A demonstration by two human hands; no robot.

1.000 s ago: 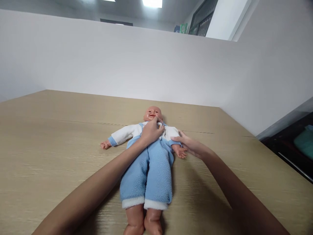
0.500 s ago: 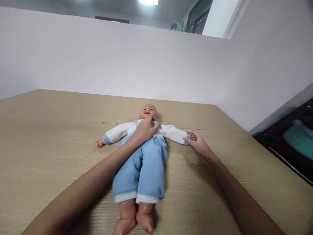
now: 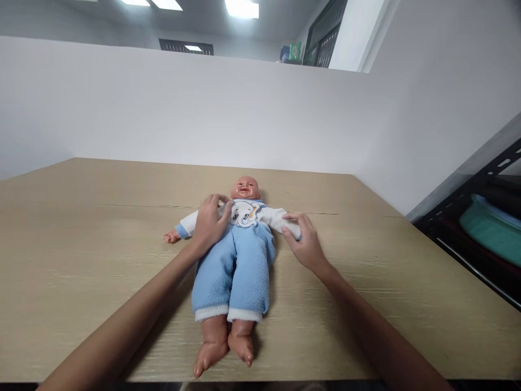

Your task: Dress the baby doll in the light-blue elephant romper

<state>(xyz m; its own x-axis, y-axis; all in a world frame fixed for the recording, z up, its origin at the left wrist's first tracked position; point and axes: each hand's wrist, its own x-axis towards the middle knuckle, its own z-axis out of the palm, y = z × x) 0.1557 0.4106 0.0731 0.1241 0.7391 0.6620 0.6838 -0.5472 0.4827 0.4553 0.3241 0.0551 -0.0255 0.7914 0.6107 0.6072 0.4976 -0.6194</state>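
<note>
A baby doll (image 3: 244, 190) lies on its back on the wooden table, head away from me and bare feet towards me. It wears fuzzy light-blue trousers (image 3: 250, 271) and a white top with a cartoon animal face (image 3: 244, 213) on the chest. My left hand (image 3: 210, 220) is closed about the upper sleeve and shoulder on the doll's left-hand side in view, covering part of that sleeve. On the other side, my right hand (image 3: 303, 239) has its thumb and fingers around the forearm of the white sleeve (image 3: 277, 217), hiding the doll's hand there.
The wooden table (image 3: 101, 260) meets a white partition wall (image 3: 203, 108) at its far edge. To the right stands a black rack (image 3: 451, 217) with a green item (image 3: 492, 231) on it. Beyond the wall, a green package (image 3: 294, 51) shows near a window.
My left hand has shifted from the doll's upper chest to its shoulder, uncovering the cartoon face. My right hand has moved inward from the cuff to the forearm. The view has tilted slightly.
</note>
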